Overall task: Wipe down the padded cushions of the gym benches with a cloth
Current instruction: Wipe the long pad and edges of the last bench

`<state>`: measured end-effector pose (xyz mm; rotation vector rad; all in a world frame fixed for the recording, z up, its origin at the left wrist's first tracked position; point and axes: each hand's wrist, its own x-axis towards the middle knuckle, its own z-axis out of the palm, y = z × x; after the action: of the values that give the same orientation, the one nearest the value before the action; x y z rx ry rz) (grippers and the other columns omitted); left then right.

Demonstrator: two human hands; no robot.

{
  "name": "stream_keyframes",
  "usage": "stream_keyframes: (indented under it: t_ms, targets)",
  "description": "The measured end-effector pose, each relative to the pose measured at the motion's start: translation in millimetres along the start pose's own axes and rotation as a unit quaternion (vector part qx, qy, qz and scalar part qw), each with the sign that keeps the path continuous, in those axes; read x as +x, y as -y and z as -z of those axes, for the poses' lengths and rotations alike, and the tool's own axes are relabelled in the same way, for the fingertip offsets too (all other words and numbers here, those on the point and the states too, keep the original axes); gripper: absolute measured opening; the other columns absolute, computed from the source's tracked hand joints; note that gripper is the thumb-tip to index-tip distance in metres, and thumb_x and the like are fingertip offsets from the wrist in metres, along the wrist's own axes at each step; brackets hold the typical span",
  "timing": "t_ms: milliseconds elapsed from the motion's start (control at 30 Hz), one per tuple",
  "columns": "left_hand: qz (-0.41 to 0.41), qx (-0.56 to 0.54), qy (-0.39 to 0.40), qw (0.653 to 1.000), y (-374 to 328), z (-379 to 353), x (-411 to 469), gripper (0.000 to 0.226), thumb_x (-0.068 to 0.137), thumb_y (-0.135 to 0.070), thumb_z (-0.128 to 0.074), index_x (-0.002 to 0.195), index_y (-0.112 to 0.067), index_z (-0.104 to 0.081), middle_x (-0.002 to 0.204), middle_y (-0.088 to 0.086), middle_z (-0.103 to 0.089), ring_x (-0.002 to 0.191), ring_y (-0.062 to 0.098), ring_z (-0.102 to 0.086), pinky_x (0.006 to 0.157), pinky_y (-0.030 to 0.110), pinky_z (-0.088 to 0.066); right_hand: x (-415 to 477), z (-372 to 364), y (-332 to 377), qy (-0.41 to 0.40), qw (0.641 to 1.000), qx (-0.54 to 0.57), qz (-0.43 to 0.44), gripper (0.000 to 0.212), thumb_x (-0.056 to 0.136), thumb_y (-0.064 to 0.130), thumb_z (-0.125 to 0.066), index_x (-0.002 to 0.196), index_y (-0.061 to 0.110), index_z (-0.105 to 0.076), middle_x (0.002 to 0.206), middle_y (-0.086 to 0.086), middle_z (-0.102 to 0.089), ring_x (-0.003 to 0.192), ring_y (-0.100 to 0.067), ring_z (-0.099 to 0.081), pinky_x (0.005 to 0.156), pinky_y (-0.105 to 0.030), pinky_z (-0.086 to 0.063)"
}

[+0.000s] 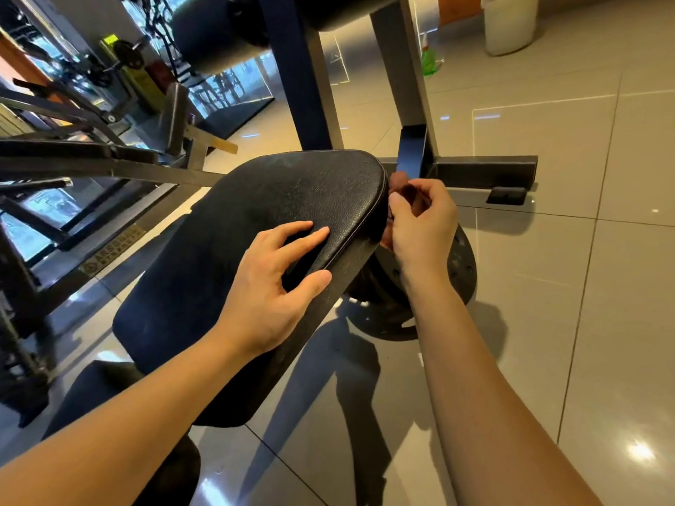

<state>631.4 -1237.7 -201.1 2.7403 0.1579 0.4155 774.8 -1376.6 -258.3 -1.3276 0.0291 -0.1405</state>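
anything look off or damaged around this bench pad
No tear shows on the cushion, only faint dusty speckles. A weight plate rests under its end, below the right hand pinching a brownish cloth.

Cushion [285, 199]: black, grained vinyl with a piped seam round the rim and a rounded far corner. Surface was tilted and ran from near left to far right across the middle of the scene. Cloth [403, 193]: reddish-brown, bunched, mostly hidden. It lay against the cushion's far right edge, pinched in the right hand [420, 222].
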Motion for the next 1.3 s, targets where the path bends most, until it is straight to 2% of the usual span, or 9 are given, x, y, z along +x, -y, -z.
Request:
stream_keyframes:
  t_ms: [100,200,433,567,700,900,1033,1167,1300]
  targets:
    - [0.0,-0.01,-0.004,1.0,1.1,-0.3,1.7,0.052,0.092,-0.05,-0.054,0.144,-0.043,-0.053,0.146,-0.025,-0.045,0.137,-0.005,-0.033,0.117,0.042,-0.033,-19.6,3.0,-4.8,-0.006,0.999,0.008,0.038,0.021,0.094,0.012,-0.069,0.114,0.014,-0.067,0.11,0.005,-0.068,0.103,-0.004,-0.063,0.091,-0.013,-0.05]
    - [-0.001,-0.035,-0.014,0.999,3.3,-0.1,2.3,0.049,0.096,-0.048,-0.047,0.143,-0.038,-0.056,0.146,-0.022,-0.049,0.136,-0.004,-0.037,0.115,0.039,-0.036,-38.4,5.3,-5.1,-0.002,0.998,0.017,0.064,0.021,0.094,0.009,-0.068,0.115,0.012,-0.066,0.106,0.009,-0.067,0.103,0.001,-0.061,0.086,-0.004,-0.044]
    - [-0.005,-0.085,-0.076,0.993,2.7,2.2,-2.7,0.042,0.099,-0.036,-0.044,0.131,-0.02,-0.068,0.127,-0.009,-0.066,0.122,0.008,-0.056,0.106,0.044,-0.048,-108.4,3.8,0.1,0.036,0.996,0.021,0.084,0.019,0.095,0.006,-0.066,0.11,0.017,-0.066,0.099,0.024,-0.062,0.101,0.012,-0.058,0.085,-0.003,-0.042]
    - [0.029,-0.125,-0.09,0.988,1.1,7.4,-7.3,0.043,0.096,-0.035,-0.046,0.127,-0.018,-0.07,0.123,-0.007,-0.07,0.118,0.007,-0.06,0.105,0.039,-0.048,-172.4,0.6,0.4,0.067,0.994,0.054,0.07,0.021,0.094,0.005,-0.067,0.11,0.017,-0.069,0.102,0.016,-0.069,0.105,0.001,-0.064,0.089,-0.011,-0.048]
    - [0.046,-0.148,-0.082,0.985,3.7,9.6,-7.9,0.044,0.094,-0.036,-0.046,0.125,-0.018,-0.072,0.122,-0.007,-0.071,0.117,0.007,-0.061,0.105,0.038,-0.048,-226.3,3.4,1.4,0.158,0.985,0.07,0.021,0.021,0.095,0.009,-0.067,0.112,0.022,-0.07,0.103,0.016,-0.07,0.106,-0.004,-0.066,0.089,-0.015,-0.052]
    - [0.059,-0.183,-0.088,0.977,10.5,4.8,-5.1,0.04,0.095,-0.035,-0.045,0.116,-0.017,-0.075,0.115,-0.006,-0.072,0.113,0.009,-0.062,0.104,0.042,-0.049,-115.1,20.4,0.8,0.004,0.999,0.016,0.033,0.018,0.092,0.007,-0.069,0.108,0.015,-0.069,0.103,0.011,-0.067,0.101,0.004,-0.06,0.084,-0.008,-0.046]
    - [0.05,-0.19,-0.088,0.977,9.2,3.8,-3.7,0.039,0.095,-0.034,-0.045,0.113,-0.016,-0.075,0.113,-0.005,-0.072,0.112,0.009,-0.062,0.104,0.04,-0.05,-120.6,6.5,-10.2,0.033,0.999,-0.01,0.03,0.018,0.093,0.01,-0.069,0.108,0.02,-0.071,0.103,0.017,-0.064,0.1,0.011,-0.057,0.085,-0.009,-0.046]
    - [0.034,-0.183,-0.089,0.979,10.4,6.5,-4.3,0.038,0.095,-0.03,-0.046,0.112,-0.015,-0.076,0.114,-0.006,-0.072,0.113,0.008,-0.062,0.103,0.033,-0.047,-191.0,3.7,-14.3,0.098,0.99,-0.037,0.091,0.017,0.092,0.007,-0.069,0.105,0.016,-0.073,0.097,0.008,-0.065,0.095,-0.004,-0.064,0.082,-0.015,-0.049]
    - [0.03,-0.185,-0.089,0.978,10.9,5.0,-4.6,0.037,0.096,-0.03,-0.047,0.113,-0.016,-0.076,0.116,-0.006,-0.071,0.114,0.008,-0.062,0.104,0.036,-0.049,-116.6,4.2,-9.6,0.005,0.994,-0.057,0.09,0.015,0.094,0.006,-0.066,0.105,0.014,-0.073,0.095,0.003,-0.064,0.087,0.007,-0.06,0.076,-0.007,-0.043]
